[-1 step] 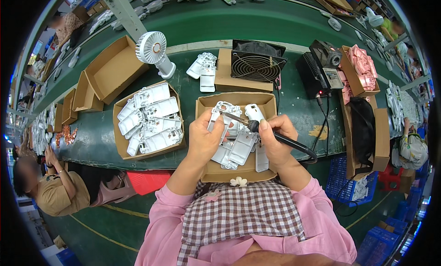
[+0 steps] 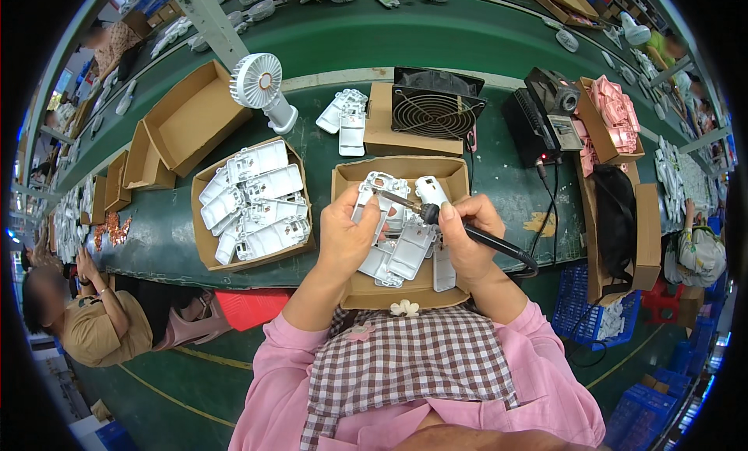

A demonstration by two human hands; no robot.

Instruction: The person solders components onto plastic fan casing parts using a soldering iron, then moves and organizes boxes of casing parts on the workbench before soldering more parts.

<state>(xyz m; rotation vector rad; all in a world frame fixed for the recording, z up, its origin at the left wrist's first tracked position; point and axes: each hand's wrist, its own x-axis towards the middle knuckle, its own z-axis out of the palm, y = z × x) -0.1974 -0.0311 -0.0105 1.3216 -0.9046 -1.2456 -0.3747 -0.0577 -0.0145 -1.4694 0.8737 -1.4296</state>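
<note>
My left hand (image 2: 348, 226) is closed on a white plastic housing (image 2: 383, 183), holding it above an open cardboard box (image 2: 370, 297). In my right hand (image 2: 472, 231) is a soldering iron (image 2: 487, 239) with a black handle and cord. Its metal tip points left and reaches the housing; whether it touches is too small to tell. More white plastic housings (image 2: 409, 250) lie in the box under my hands, partly hidden by them. The left fingertips are partly behind the held housing.
Left stands a box of white housings (image 2: 251, 203), with a small white fan (image 2: 263, 88) behind it. A black box fan (image 2: 436, 104) sits ahead. To the right are a black soldering station (image 2: 532, 123) and pink parts (image 2: 612, 112). A co-worker (image 2: 97, 314) sits at left.
</note>
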